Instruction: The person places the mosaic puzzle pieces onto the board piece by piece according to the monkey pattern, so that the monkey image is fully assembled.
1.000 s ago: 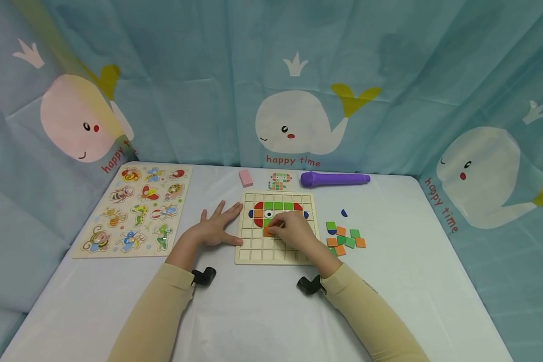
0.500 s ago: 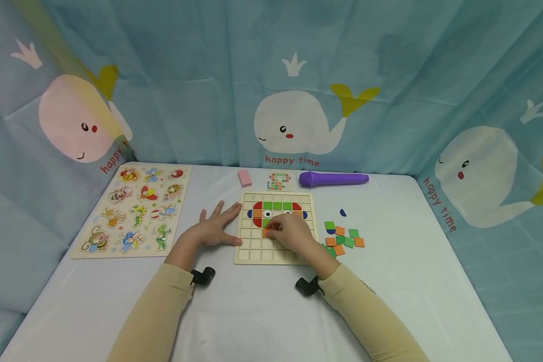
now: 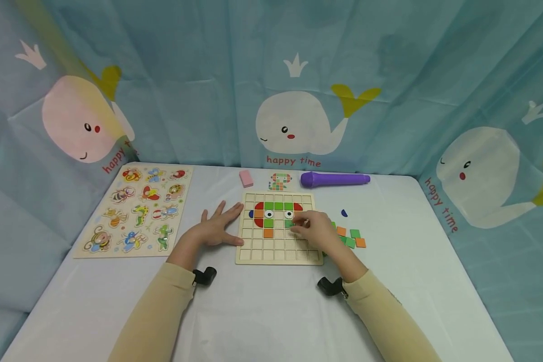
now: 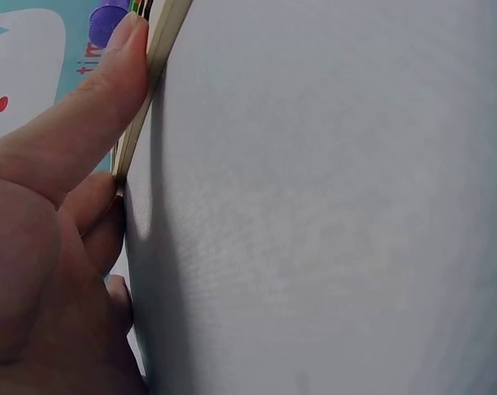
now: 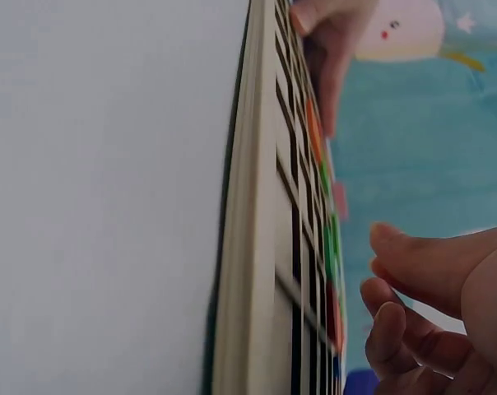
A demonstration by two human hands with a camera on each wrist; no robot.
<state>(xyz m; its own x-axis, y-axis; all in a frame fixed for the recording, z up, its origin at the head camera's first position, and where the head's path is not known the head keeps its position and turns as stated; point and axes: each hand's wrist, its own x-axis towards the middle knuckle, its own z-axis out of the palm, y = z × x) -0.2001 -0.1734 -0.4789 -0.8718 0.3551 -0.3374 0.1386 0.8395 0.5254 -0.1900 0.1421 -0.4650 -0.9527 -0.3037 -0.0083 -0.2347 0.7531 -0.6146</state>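
Note:
A wooden grid board (image 3: 257, 255) lies on the white table, with red, green, orange and blue pieces and two eye tiles set in its upper rows. One orange tile (image 3: 268, 233) sits in a cell below the left green tile (image 3: 268, 223). My left hand (image 3: 212, 230) rests at the board's left edge, fingers spread, thumb against the border. Over the board's right side hovers my right hand (image 3: 319, 231). Its fingers are loosely bent and nothing shows between them in the right wrist view, where the thumb (image 5: 421, 255) stands above the board. This hand hides some pieces.
Loose green and orange tiles (image 3: 355, 234) lie right of the board, beside a blue half-round piece (image 3: 344, 213). Behind it are a pink block (image 3: 246, 178), a pattern card (image 3: 279, 181) and a purple toy microphone (image 3: 335, 179). An insect puzzle board (image 3: 136, 211) lies left.
My right hand has let go of the orange tile, which stays in its cell, and has moved right. The right eye tile is now uncovered. My left hand keeps its place.

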